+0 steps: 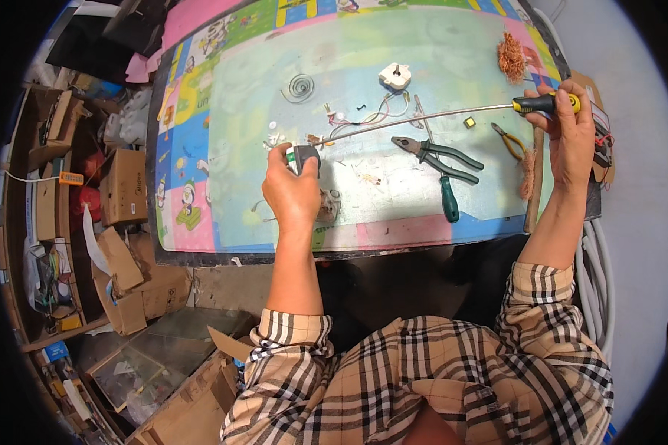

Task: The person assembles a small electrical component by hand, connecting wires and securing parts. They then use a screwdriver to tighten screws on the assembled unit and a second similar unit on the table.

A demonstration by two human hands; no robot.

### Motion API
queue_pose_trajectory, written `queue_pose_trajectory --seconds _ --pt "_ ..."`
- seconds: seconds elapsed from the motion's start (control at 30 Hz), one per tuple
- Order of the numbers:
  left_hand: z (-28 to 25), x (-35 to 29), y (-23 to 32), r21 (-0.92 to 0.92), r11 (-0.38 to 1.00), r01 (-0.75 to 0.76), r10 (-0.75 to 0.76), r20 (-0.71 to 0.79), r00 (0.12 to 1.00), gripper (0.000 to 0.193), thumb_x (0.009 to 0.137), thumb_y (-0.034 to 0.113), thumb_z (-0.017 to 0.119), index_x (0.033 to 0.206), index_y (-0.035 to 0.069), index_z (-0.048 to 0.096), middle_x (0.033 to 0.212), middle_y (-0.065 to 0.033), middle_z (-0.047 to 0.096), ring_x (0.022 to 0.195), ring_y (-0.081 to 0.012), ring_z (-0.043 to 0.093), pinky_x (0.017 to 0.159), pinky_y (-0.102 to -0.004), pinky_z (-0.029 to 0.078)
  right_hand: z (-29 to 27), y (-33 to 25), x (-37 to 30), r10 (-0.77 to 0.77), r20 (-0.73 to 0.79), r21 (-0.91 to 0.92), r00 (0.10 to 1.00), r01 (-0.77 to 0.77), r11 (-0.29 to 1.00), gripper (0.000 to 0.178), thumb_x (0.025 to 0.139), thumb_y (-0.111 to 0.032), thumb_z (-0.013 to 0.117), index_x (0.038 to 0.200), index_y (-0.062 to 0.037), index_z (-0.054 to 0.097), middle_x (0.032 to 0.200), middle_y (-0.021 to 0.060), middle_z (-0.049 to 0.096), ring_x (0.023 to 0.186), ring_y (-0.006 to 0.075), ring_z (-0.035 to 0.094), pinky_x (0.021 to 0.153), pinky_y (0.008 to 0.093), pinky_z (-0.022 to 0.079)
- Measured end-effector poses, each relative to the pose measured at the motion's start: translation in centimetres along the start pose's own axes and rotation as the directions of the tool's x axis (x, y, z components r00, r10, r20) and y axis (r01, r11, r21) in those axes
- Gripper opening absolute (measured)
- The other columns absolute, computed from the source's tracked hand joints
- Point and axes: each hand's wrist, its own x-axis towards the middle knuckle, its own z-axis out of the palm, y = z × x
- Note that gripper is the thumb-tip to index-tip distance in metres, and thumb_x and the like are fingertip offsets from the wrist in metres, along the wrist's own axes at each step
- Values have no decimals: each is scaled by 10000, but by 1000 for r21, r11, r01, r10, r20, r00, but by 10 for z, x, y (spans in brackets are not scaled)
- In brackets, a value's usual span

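Observation:
My right hand (571,137) grips the black-and-yellow handle of a long screwdriver (423,118). Its thin shaft runs leftward across the table, and the tip reaches a small dark block-shaped part (305,157). Fingers of my left hand (293,189) are closed round that part, which shows a green patch on its left side. Just below the left hand's wrist side lies another part (329,205), half hidden by the hand. Combination pliers (441,157) with dark handles rest under the shaft, across a green-handled screwdriver (448,199).
A white timer-like part (395,76) with wires, a coiled spring (299,88), a tangle of copper wire (511,58), yellow-handled pliers (509,141) and a small yellow cube (469,122) lie on the table (260,59). A wooden stick (534,185) lies at the right edge. Cardboard boxes (123,185) stand left.

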Motion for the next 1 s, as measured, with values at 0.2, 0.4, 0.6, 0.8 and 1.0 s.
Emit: queue_pose_trajectory --seconds 0.2,0.4,0.6,0.8,1.0 --pt "8 -7 5 10 996 -94 94 -145 985 410 737 84 717 1113 -9 582 969 -197 681 807 -266 663 756 -353 498 -4 0 1 -2 -119 -36 993 -2 999 259 919 -211 611 1070 -18 530 903 102 628 717 151 645 606 236 562" --pt "6 -7 6 -22 989 -149 141 -215 966 376 746 61 708 1090 -5 573 811 -128 666 693 -190 636 672 -323 493 1 3 2 36 -251 -128 967 -70 989 286 931 -264 592 1065 -17 536 874 86 618 720 145 633 585 234 540" --pt "1 13 -21 -559 826 -69 7 -112 994 316 833 77 663 1087 -49 523 1039 -153 619 817 -211 646 695 -294 539 -22 11 13 -108 -258 18 960 117 993 311 939 -179 564 1141 36 467 969 176 626 830 250 666 663 291 583" --pt "-12 31 -31 -857 59 512 -198 493 847 249 863 96 630 1049 -40 536 1058 -177 616 929 -296 650 777 -453 585 -111 42 39 83 -288 362 954 28 932 216 944 -170 554 958 45 542 925 176 644 806 259 666 723 344 586" --pt "-8 28 -32 -837 -78 542 -155 547 822 239 877 91 611 1057 -48 538 1052 -185 625 948 -308 649 796 -474 583 -74 44 36 190 -272 367 943 -80 927 195 937 -174 565 971 16 536 901 170 646 787 267 667 685 341 579"
